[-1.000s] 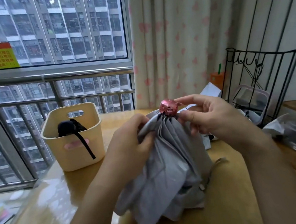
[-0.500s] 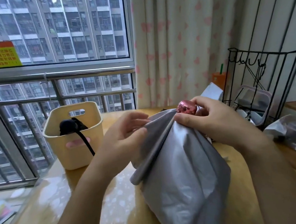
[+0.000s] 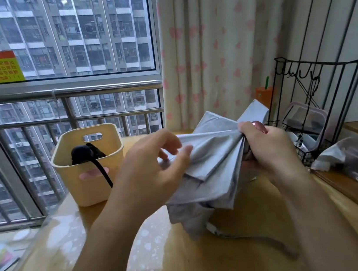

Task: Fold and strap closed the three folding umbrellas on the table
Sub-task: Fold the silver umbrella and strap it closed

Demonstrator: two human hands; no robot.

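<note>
A grey folding umbrella [image 3: 210, 172] is held above the wooden table [image 3: 189, 259], its loose canopy fanned out in pleats. My right hand [image 3: 266, 146] grips the umbrella near its top, where a pink cap [image 3: 259, 126] peeks out between the fingers. My left hand [image 3: 155, 168] pinches one grey fabric panel between thumb and fingers, pulled out to the left. A dark strap [image 3: 255, 236] trails from the umbrella onto the table. A black folded umbrella [image 3: 83, 153] stands in the cream basket [image 3: 94, 187], its strap hanging over the rim.
A black wire rack [image 3: 319, 103] holding a plastic container stands at the right, with clutter and a crumpled tissue [image 3: 328, 156] beside it. A curtain hangs behind. The window railing is at the left, past the table edge.
The umbrella's top has swung right and tilted. My left hand released the bunched canopy and now pulls a single pleat out to the left, spreading the fabric.
</note>
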